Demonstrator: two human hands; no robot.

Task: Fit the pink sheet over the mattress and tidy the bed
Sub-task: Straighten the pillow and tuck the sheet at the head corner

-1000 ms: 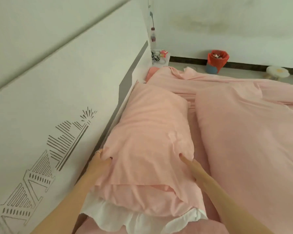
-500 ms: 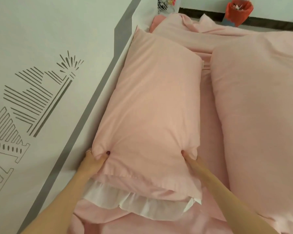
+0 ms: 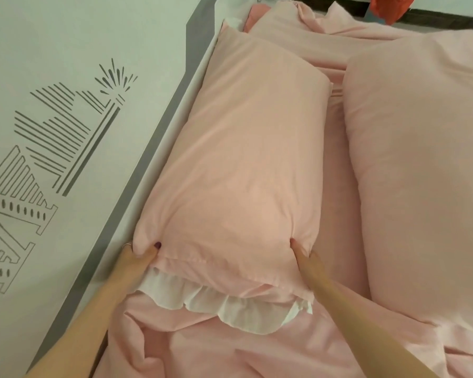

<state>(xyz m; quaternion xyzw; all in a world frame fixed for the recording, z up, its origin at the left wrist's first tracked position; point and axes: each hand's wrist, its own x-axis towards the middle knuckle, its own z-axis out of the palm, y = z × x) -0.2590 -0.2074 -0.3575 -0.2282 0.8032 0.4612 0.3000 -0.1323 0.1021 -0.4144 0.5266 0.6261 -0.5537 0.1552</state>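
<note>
Here left hand (image 3: 139,256) and right hand (image 3: 305,256) pinch the pink pillow (image 3: 243,165).

Both hands grip the near end of a pink pillow (image 3: 246,159) that lies lengthwise along the white headboard (image 3: 52,50), which bears a grey line drawing (image 3: 52,148). The left hand (image 3: 138,257) pinches the pillow's near left corner, thumb on top with a dark-painted nail and a ring on one finger. The right hand (image 3: 305,255) pinches the near right corner, thumb pressed into the fabric. A white ruffled edge (image 3: 230,304) sticks out from the open end of the pillowcase. The pillow rests on the pink sheet (image 3: 230,350), which lies wrinkled in front of it. A thick pink duvet (image 3: 421,173) lies just beside the pillow on the right. A red bin (image 3: 388,6) shows at the top edge.
</note>
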